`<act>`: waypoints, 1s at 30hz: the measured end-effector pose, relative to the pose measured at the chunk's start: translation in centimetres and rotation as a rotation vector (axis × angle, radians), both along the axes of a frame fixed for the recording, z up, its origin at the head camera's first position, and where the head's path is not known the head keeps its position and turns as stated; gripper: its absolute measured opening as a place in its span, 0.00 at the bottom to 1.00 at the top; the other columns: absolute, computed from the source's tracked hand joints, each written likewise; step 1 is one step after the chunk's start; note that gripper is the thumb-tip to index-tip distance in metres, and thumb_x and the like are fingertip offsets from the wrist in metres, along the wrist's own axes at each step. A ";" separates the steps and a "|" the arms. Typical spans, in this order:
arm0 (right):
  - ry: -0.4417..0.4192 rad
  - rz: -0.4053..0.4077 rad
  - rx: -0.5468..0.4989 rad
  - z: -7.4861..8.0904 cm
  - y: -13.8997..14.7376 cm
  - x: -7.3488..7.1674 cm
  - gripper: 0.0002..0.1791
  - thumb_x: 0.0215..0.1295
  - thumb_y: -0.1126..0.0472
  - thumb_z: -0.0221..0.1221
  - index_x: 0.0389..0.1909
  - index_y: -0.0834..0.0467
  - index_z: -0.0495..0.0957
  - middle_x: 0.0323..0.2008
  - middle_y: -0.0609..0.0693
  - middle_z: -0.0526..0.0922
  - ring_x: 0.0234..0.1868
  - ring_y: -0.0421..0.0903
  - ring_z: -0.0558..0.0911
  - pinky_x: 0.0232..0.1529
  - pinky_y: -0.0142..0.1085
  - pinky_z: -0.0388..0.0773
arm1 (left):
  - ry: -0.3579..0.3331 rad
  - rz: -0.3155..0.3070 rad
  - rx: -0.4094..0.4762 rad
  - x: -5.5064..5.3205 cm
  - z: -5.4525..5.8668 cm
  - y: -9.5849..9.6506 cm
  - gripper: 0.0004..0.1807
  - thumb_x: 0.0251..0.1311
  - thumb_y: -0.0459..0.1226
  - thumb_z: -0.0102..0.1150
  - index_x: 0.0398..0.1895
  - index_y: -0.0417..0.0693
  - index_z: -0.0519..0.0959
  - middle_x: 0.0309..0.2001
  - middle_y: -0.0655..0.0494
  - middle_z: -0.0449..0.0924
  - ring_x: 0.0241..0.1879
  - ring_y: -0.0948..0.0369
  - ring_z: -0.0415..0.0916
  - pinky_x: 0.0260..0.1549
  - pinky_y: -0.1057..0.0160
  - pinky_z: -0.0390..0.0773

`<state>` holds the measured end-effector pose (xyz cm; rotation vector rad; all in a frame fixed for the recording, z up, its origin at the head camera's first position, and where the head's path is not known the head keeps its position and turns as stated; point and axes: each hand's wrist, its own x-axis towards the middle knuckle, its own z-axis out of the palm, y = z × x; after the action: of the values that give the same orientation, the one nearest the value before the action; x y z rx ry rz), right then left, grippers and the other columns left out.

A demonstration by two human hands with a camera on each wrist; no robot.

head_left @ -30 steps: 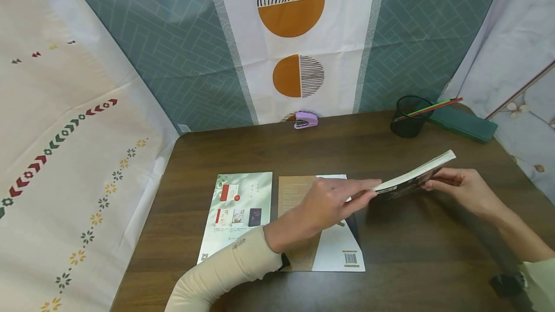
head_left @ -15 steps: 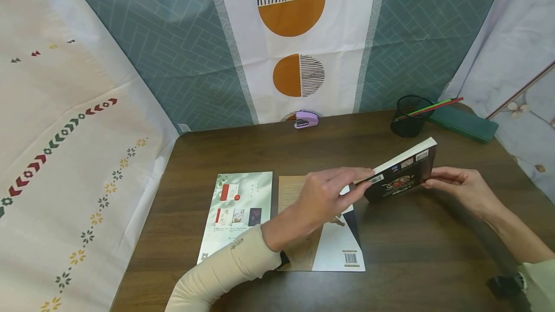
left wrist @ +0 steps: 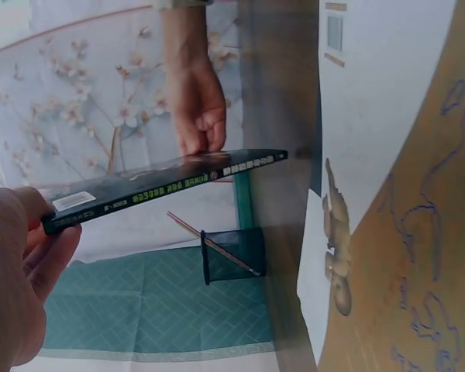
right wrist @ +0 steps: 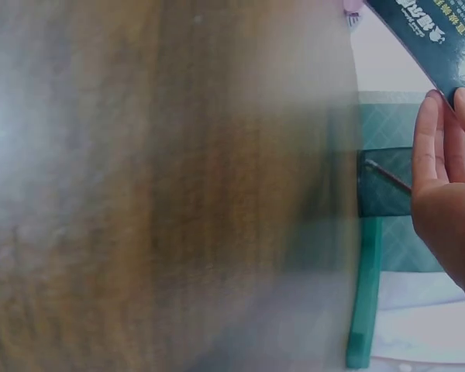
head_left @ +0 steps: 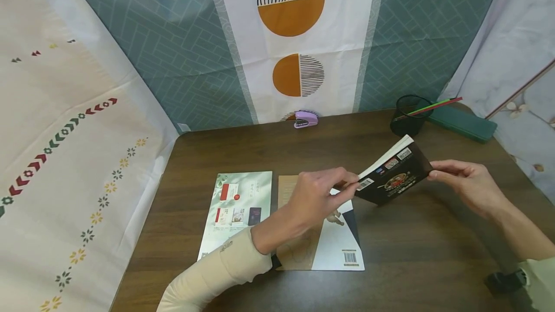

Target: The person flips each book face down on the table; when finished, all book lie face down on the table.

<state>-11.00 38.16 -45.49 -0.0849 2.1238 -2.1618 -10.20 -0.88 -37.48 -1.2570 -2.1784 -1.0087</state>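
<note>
A thin black book [head_left: 393,175] is held tilted above the table, its back cover with a barcode and a picture of a bowl turned toward the head camera. My left hand [head_left: 320,195] pinches its left corner, with the thumb on the cover side. At the opposite edge my right hand [head_left: 469,186] pinches the book between thumb and fingers. The left wrist view shows the spine with green and white lettering on the book [left wrist: 170,184]. Beneath my left forearm lies a brown and white book [head_left: 340,249], partly hidden. Left of it is a pale green book [head_left: 243,201], its lower part covered by the sleeve.
A black mesh pen cup [head_left: 407,122] with red and green pencils stands at the back right, beside a dark green case [head_left: 466,124]. A purple stapler [head_left: 306,119] sits at the table's back edge. Patterned cloths hang around the table.
The black book has swung from nearly edge-on to showing its back cover, and has shifted slightly left. My left hand has moved a little left with it; both hands keep hold.
</note>
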 end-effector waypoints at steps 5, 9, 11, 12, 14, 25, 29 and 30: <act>0.018 -0.049 -0.151 1.4 -0.8 -0.5 0.14 0.72 0.78 0.60 0.54 0.66 0.88 0.44 0.49 0.92 0.43 0.41 0.89 0.48 0.27 0.83 | -0.056 0.012 0.025 0.3 -0.2 -0.8 0.05 0.64 0.29 0.73 0.39 0.45 0.85 0.35 0.58 0.91 0.33 0.71 0.87 0.40 0.82 0.78; 0.026 -0.087 -0.193 2.8 -1.4 -1.0 0.15 0.72 0.78 0.61 0.54 0.66 0.88 0.43 0.49 0.92 0.42 0.43 0.89 0.47 0.29 0.84 | -0.128 0.037 0.044 0.5 -0.3 -1.2 0.05 0.65 0.29 0.71 0.37 0.44 0.83 0.35 0.56 0.91 0.32 0.67 0.89 0.37 0.81 0.78; 0.008 -0.101 -0.199 3.6 -1.6 -1.2 0.15 0.72 0.76 0.62 0.54 0.64 0.89 0.44 0.48 0.92 0.42 0.42 0.89 0.47 0.29 0.84 | -0.166 0.048 0.051 0.6 -0.4 -1.4 0.06 0.64 0.29 0.71 0.36 0.44 0.82 0.35 0.55 0.91 0.32 0.66 0.89 0.35 0.81 0.79; -0.001 -0.109 -0.203 4.0 -1.8 -1.3 0.15 0.72 0.76 0.62 0.54 0.63 0.89 0.44 0.47 0.92 0.41 0.42 0.89 0.47 0.29 0.84 | -0.184 0.053 0.057 0.7 -0.5 -1.4 0.06 0.64 0.29 0.71 0.35 0.44 0.82 0.35 0.54 0.91 0.31 0.65 0.90 0.35 0.81 0.79; -0.025 -0.124 -0.200 4.9 -2.0 -1.4 0.15 0.71 0.75 0.64 0.54 0.61 0.90 0.45 0.46 0.92 0.42 0.41 0.89 0.47 0.29 0.84 | -0.216 0.064 0.069 0.8 -0.6 -1.5 0.07 0.63 0.28 0.71 0.35 0.43 0.81 0.34 0.53 0.91 0.31 0.64 0.90 0.35 0.80 0.79; -0.057 -0.152 -0.070 8.2 -3.7 -2.5 0.13 0.69 0.66 0.70 0.52 0.55 0.91 0.45 0.39 0.91 0.42 0.38 0.89 0.46 0.25 0.83 | -0.410 0.106 0.051 1.4 -2.4 -2.4 0.08 0.66 0.29 0.70 0.40 0.46 0.80 0.35 0.56 0.87 0.34 0.66 0.88 0.36 0.76 0.82; -0.028 -0.149 -0.017 8.6 -4.5 -3.1 0.12 0.68 0.66 0.71 0.51 0.55 0.92 0.45 0.38 0.90 0.43 0.36 0.88 0.45 0.25 0.83 | -0.520 0.106 0.083 1.9 -3.4 -2.5 0.08 0.66 0.29 0.71 0.41 0.47 0.81 0.36 0.55 0.86 0.34 0.70 0.86 0.37 0.73 0.84; -0.022 -0.148 0.019 8.7 -4.7 -3.2 0.12 0.67 0.65 0.72 0.50 0.54 0.92 0.44 0.38 0.91 0.43 0.36 0.88 0.45 0.25 0.83 | -0.551 0.104 0.095 2.0 -3.7 -2.5 0.08 0.66 0.29 0.71 0.41 0.47 0.81 0.36 0.56 0.86 0.34 0.71 0.85 0.37 0.72 0.84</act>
<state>-14.23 33.49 -36.77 0.1006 2.2033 -2.2093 -8.20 -3.40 -41.19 -0.8799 -2.5190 -1.5325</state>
